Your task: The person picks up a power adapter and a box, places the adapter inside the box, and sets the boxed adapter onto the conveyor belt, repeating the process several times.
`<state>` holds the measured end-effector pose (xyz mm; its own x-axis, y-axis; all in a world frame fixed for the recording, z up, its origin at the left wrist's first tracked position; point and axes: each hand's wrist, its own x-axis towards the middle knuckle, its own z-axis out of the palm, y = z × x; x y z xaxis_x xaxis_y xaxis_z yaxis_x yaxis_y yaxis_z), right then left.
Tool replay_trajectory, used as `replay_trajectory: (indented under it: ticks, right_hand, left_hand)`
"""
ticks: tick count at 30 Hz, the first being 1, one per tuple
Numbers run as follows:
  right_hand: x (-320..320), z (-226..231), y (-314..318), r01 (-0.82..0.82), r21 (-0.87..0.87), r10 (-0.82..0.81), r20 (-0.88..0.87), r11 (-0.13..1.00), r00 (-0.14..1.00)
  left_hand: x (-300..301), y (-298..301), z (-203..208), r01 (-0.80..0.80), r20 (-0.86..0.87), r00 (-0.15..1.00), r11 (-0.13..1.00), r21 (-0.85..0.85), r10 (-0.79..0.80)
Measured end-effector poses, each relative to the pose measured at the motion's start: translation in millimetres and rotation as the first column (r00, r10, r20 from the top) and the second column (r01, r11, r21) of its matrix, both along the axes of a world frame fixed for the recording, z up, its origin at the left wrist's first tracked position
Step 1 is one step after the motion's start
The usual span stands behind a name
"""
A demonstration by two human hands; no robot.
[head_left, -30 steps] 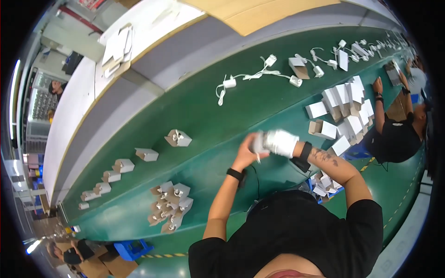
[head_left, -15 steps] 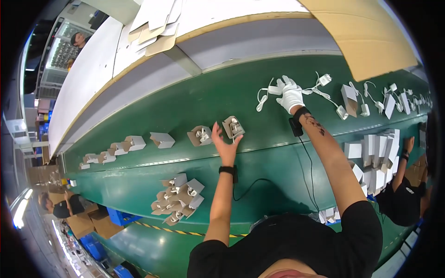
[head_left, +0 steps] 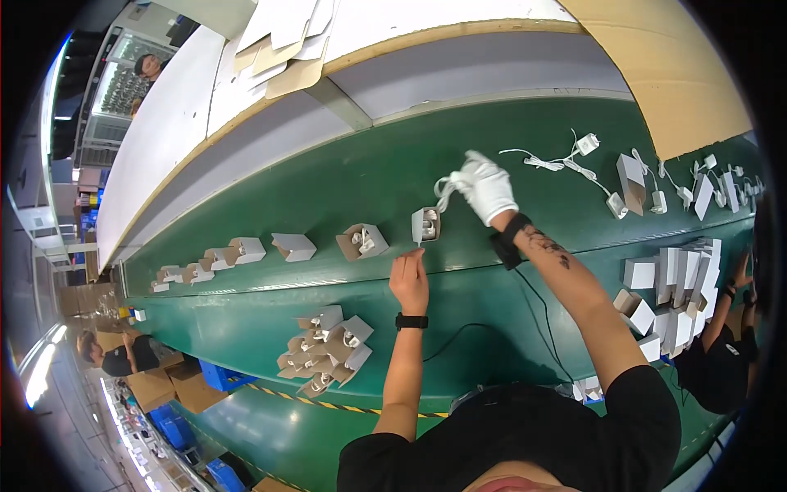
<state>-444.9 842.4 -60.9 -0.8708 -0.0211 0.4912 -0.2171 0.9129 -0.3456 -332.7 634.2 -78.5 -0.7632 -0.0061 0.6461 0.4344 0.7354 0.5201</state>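
Observation:
My right hand [head_left: 485,190], in a white glove, closes on a bundled white charger cable [head_left: 445,189], a loop of which hangs from its left side. Just left of and below this loop stands a small open box [head_left: 418,227], grey-white outside, with white parts inside. At its near edge, the bare fingers of my left hand [head_left: 408,280] are pinched together on the box's lower flap. Another open box [head_left: 373,239] with a white charger in it stands to the left. Right of the glove lie white chargers with cables [head_left: 586,145].
A row of open boxes [head_left: 293,247] runs left along the green belt [head_left: 328,180]. Filled boxes [head_left: 344,340] cluster near my left forearm; a pile of white boxes [head_left: 672,283] is at right, beside a co-worker [head_left: 713,361]. A cardboard sheet [head_left: 664,74] overhangs the far right.
My right hand has picked up the charger cable and brought it left and nearer, towards the box. My left hand has gone from spread fingers beside the box to a pinch at its near edge.

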Motion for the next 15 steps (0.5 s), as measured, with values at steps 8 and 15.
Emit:
replay_trajectory:
  ticks: [8,15]
  right_hand:
    - [25,-7,-75,-0.297,0.174,0.289,0.068,0.939,0.955]
    - [23,7,-81,-0.519,-0.191,0.55,0.386,0.833,0.741]
  left_hand:
    - [-9,-13,9,-0.112,-0.073,0.993,0.931,-0.348,0.093]
    - [-20,-21,22,-0.073,-0.082,0.996,0.853,-0.516,0.036]
